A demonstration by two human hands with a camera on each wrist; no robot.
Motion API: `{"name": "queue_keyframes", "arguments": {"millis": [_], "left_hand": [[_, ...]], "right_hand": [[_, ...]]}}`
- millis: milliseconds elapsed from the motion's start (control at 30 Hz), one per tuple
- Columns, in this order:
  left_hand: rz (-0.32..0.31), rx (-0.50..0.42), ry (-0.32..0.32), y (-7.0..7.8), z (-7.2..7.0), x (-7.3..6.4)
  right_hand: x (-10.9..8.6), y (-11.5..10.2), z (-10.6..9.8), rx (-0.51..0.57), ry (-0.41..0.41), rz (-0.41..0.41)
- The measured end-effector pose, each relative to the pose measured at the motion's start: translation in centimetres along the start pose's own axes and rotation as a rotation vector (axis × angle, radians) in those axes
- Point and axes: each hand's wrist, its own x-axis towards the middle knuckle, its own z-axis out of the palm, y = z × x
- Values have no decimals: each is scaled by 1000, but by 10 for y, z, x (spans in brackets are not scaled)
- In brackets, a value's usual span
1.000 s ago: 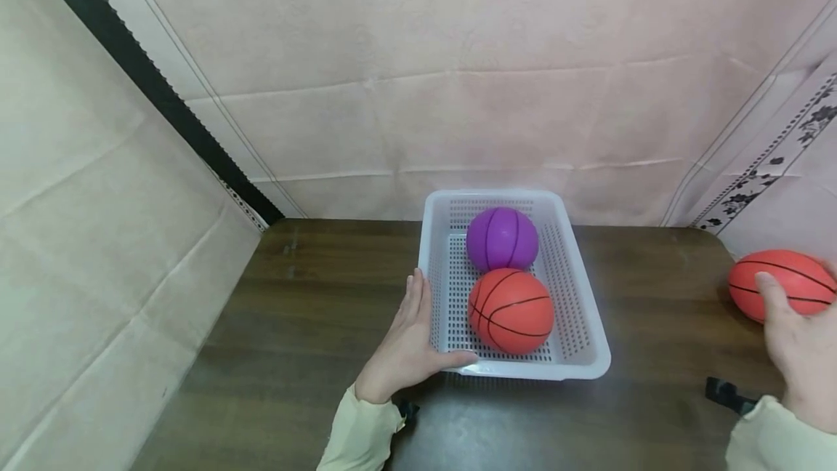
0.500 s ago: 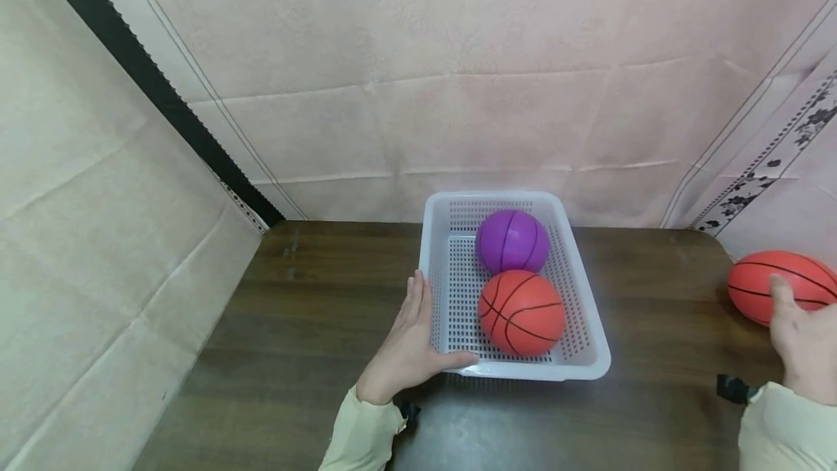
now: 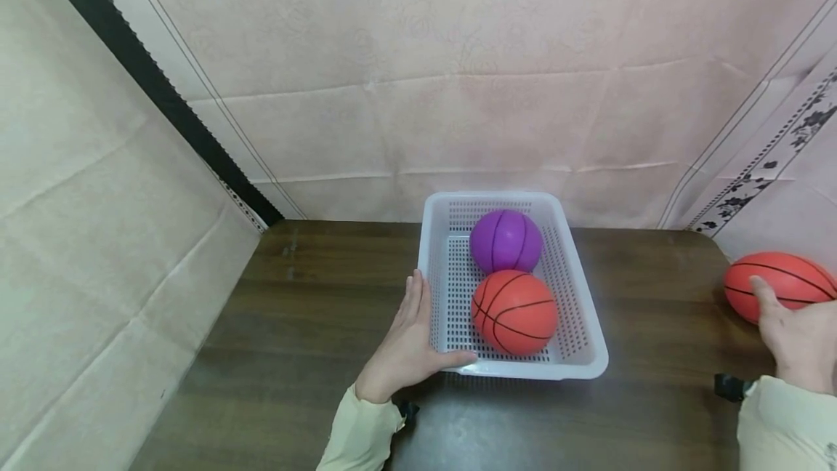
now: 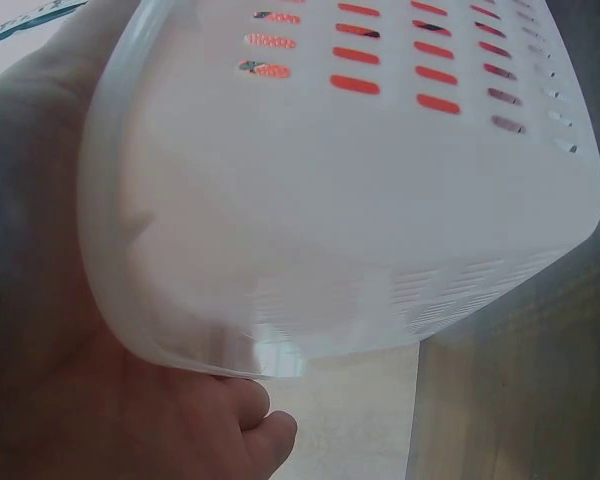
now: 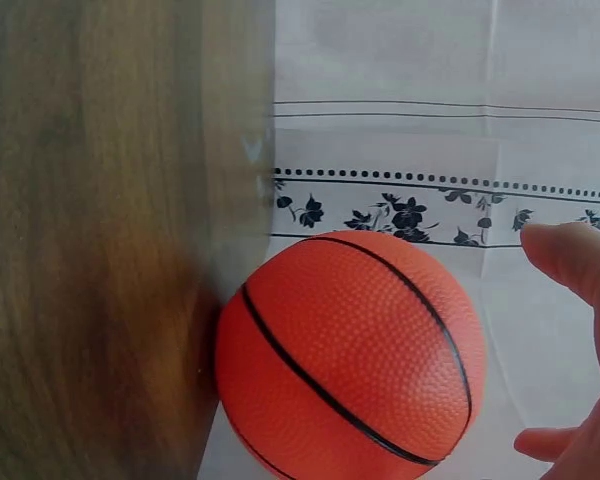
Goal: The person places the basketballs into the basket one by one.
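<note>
A white perforated plastic basket (image 3: 588,325) holds a purple ball (image 3: 506,240) at the back and an orange toy basketball (image 3: 514,312) in front of it. My left hand (image 3: 408,347) rests at the basket's near left corner, fingers straight along the left side and thumb along the near rim. In the left wrist view, the palm lies against the corner of the basket (image 4: 280,180). At the table's right end sits another orange toy basketball (image 3: 778,278). My right hand (image 3: 801,340) is over it with fingers spread. The right wrist view shows a gap between the fingers (image 5: 570,255) and that basketball (image 5: 350,350).
The brown wooden table (image 3: 314,325) runs up to a pale cloth (image 3: 458,129) hung behind it. Another cloth (image 3: 98,238) hangs along the left. At the right, a cloth with a black floral border (image 5: 400,215) lies beyond the table's edge.
Both balls in the basket rolled slightly right, then partly back left. The right hand and the basketball beside it shifted a little. The left hand stays at the basket's corner.
</note>
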Motion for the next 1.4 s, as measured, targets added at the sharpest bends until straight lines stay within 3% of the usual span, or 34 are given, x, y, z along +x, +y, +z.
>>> {"name": "queue_keyframes", "arguments": {"millis": [667,1400], "left_hand": [[22,15,19,0,-1,2],[6,24,3,0,1,1]], "right_hand": [[22,7,13,5,8,-72],[33,12,24,40,43,-56]]}}
